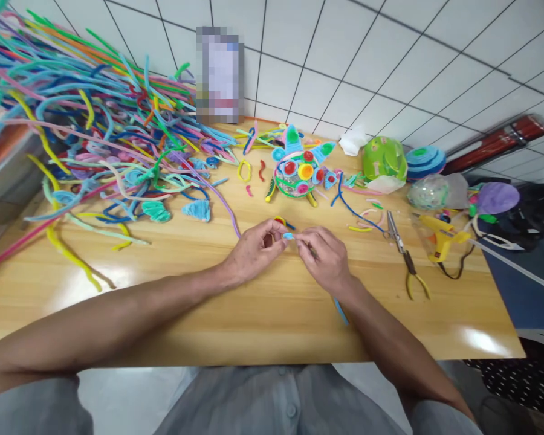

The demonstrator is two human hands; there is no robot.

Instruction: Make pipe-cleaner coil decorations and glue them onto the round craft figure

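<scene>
Both my hands meet over the middle of the wooden table [263, 314]. My left hand [254, 249] pinches a small light-blue coil of pipe cleaner [288, 236]. My right hand [324, 260] is closed on the same light-blue pipe cleaner [341, 311], whose free tail runs back under my wrist. A small red and yellow coil [280, 220] lies just behind my left fingers. Beyond the hands stands a round, colourful pipe-cleaner figure [300, 167] with coiled discs and blue cones.
A big heap of loose pipe cleaners [95, 115] fills the left and back of the table. Pliers with yellow handles [405, 257] and a yellow glue gun [442, 238] lie at the right. A green ball-like object [383, 160] and blue coiled discs [425, 161] sit at the back right.
</scene>
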